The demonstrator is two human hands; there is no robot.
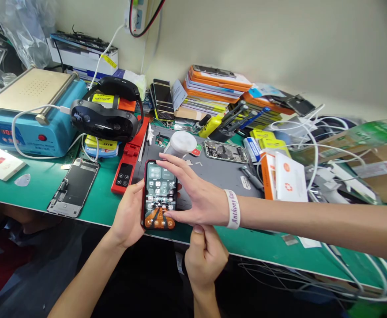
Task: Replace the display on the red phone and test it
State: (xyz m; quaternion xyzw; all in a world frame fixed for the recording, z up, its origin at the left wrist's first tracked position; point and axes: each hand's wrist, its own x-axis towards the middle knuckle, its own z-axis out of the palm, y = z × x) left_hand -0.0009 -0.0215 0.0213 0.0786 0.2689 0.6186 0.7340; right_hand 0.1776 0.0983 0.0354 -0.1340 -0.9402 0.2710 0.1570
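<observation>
A smartphone (160,196) with a lit home screen is held upright at the bench's front edge by my left hand (132,216), closed around its left side. Just below and right of it, my right hand (207,254) is curled into a fist, thumb uppermost, with nothing visible in it. From the right, another person's hand (193,192), wearing a white wristband (233,209), reaches over the phone with fingers spread. Its thumb is at the lower screen; contact is unclear. Behind that hand stands a white round-topped container (182,142) on the grey work mat (213,170).
On the left are a blue separator machine (31,119), a black headset (105,117), a red tool (130,163) and a detached phone screen (74,187). An opened phone frame (226,151), a pen holder (226,126), boxes (291,176) and loose white cables (315,150) crowd the right.
</observation>
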